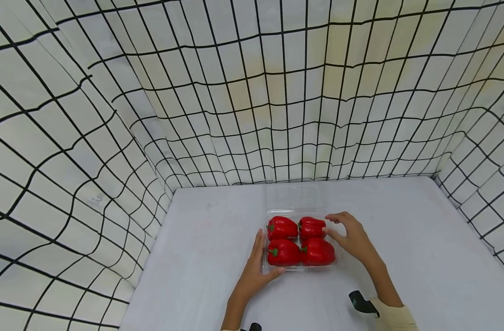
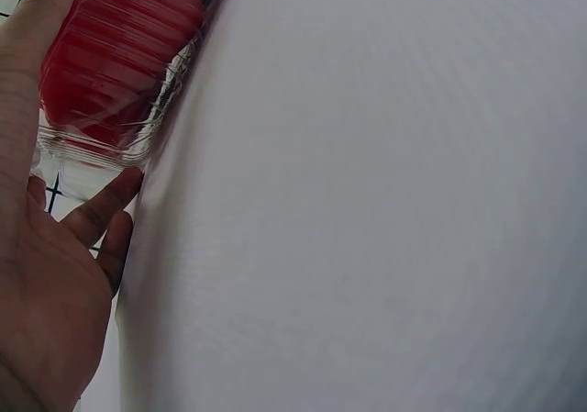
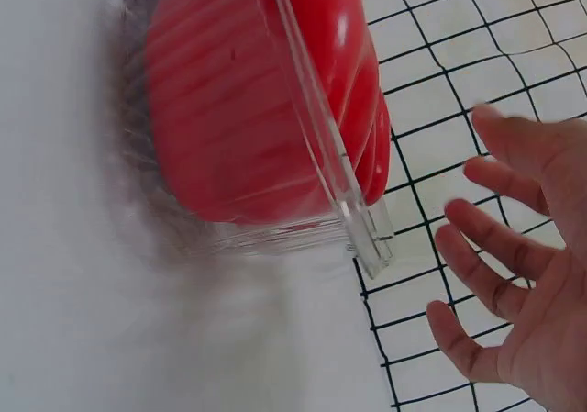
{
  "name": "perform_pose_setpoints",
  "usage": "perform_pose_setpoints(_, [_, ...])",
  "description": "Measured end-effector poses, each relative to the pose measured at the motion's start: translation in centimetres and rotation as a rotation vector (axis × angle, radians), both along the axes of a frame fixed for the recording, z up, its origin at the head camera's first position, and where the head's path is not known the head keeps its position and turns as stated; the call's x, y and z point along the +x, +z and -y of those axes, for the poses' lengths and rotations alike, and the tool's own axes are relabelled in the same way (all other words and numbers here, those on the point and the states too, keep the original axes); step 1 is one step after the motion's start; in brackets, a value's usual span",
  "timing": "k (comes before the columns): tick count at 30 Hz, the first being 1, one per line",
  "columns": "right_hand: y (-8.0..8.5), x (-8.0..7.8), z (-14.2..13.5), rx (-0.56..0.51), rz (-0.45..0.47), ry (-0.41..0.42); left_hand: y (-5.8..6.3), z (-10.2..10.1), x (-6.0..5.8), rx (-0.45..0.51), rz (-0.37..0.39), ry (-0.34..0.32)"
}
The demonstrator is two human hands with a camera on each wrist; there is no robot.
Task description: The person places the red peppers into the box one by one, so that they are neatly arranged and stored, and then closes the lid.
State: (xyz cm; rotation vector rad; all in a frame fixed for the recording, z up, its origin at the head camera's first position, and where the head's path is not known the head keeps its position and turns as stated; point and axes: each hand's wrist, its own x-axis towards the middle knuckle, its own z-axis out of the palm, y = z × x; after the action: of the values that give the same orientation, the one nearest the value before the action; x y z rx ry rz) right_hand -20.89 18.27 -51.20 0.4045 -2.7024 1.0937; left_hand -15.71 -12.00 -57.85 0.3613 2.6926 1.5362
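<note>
Four red bell peppers with green stems fill a clear plastic container in two rows; a front one and a back one are on the left. Its transparent lid lies folded back behind them. My left hand rests along the container's left side, fingers extended, thumb at the front edge. Over the right side, my right hand hovers with spread, slightly bent fingers beside the back right pepper. In the right wrist view, this hand has nothing between its fingers, apart from the container rim.
The container stands on a white table. A black grid net over pale sheets encloses the back and both sides. A black wrist device sits at the right sleeve.
</note>
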Motion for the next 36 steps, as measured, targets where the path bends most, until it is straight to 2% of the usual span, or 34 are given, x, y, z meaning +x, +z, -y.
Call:
perform_pose_setpoints(4, [-0.4,-1.3,-0.3,-0.117,0.019,-0.067,-0.2,0.0,0.0,-0.008,-0.008,0.003])
perform_pose_setpoints(9, [-0.6,-2.8,-0.8,-0.271,0.23,-0.195,-0.2,0.0,-0.1,-0.011,-0.009,0.001])
perform_pose_setpoints(12, [-0.7,-3.9,-1.3,-0.393,0.344,-0.24,-0.2,0.0,-0.2,-0.014,-0.013,-0.005])
perform_pose_setpoints(15, [-0.7,-5.0,-2.0,-0.518,0.413,-0.236,-0.1,-0.1,-0.2,-0.011,-0.022,-0.01])
perform_pose_setpoints(17, [-0.6,-5.7,-2.3,-0.561,0.466,-0.207,0.0,-0.1,-0.3,-0.012,-0.017,-0.01])
perform_pose_setpoints(22, [-0.7,-8.0,-2.5,-0.716,0.652,-0.147,0.1,0.2,-0.2,-0.019,-0.011,0.003])
perform_pose_setpoints(24, [-0.9,-8.9,-2.3,-0.765,0.719,-0.147,0.1,0.3,-0.1,-0.022,-0.009,0.011])
perform_pose_setpoints(28, [-1.4,-10.4,-2.0,-0.753,0.797,-0.137,0.1,0.4,-0.1,-0.023,-0.012,0.009])
perform_pose_setpoints(36, [-1.9,-11.4,-2.0,-0.678,0.786,-0.108,0.1,0.1,-0.2,-0.021,-0.004,0.005])
